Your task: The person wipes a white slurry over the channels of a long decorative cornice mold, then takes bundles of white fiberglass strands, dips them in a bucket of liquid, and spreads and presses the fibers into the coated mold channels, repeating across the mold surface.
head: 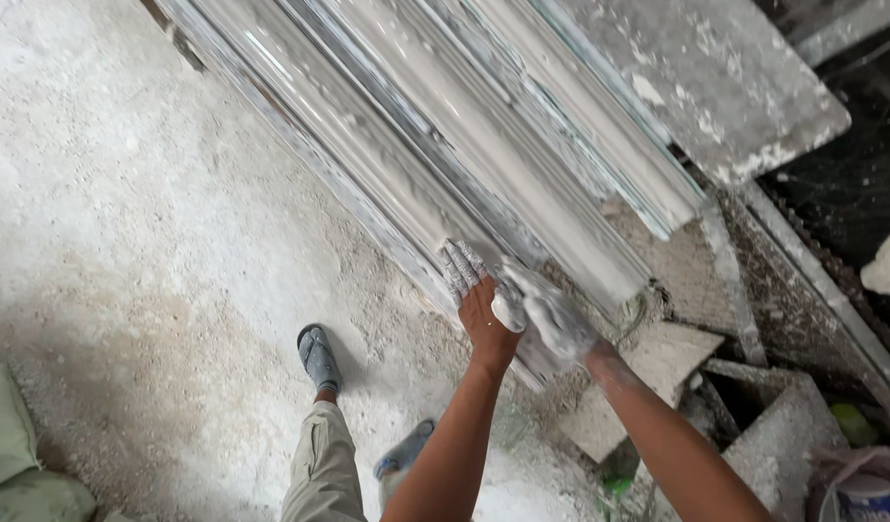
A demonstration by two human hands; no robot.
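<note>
A long grey mould [435, 145] with several moulded channels, wet with white plaster, runs from the top left down to the middle. My left hand [474, 295] lies flat against its near end, fingers coated in plaster. Beside it, my right hand [546, 314], thickly covered in white plaster, presses on the mould's lower end with a lump of plaster under the fingers.
A dusty, plaster-strewn floor [145, 251] spreads to the left, where my legs and grey sandals [317, 356] stand. A plaster-stained board [716, 77] lies upper right. Broken slabs [658, 372] sit below the mould. A greenish sack [10, 445] is bottom left.
</note>
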